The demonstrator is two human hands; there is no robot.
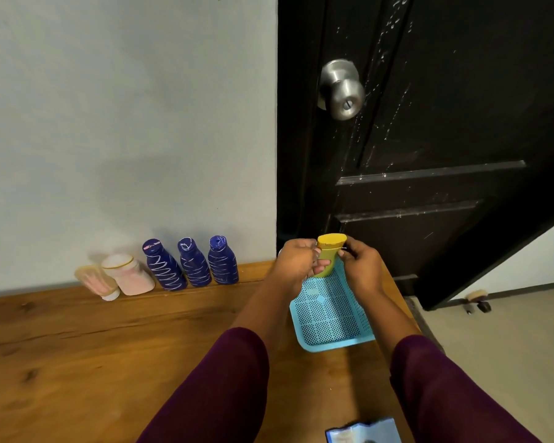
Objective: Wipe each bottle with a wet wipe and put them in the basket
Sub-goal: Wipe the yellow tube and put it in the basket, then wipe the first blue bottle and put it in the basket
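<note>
Just right of the frame's centre, the yellow bottle (330, 249) is held upright over the far end of the blue basket (333, 345). The left hand (296, 262) wraps its lower body and the right hand (360, 266) pinches its side below the cap, probably one steadying while the other rubs; whether a wipe lies under the fingers cannot be told. Three dark blue bottles (194, 263) and two pale pink bottles (128, 276) line the wall (109, 123) at left centre, seemingly queued within reach.

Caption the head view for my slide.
Left hand and right hand hold a yellow bottle at the blue basket; three blue bottles wait by the wall.
</note>
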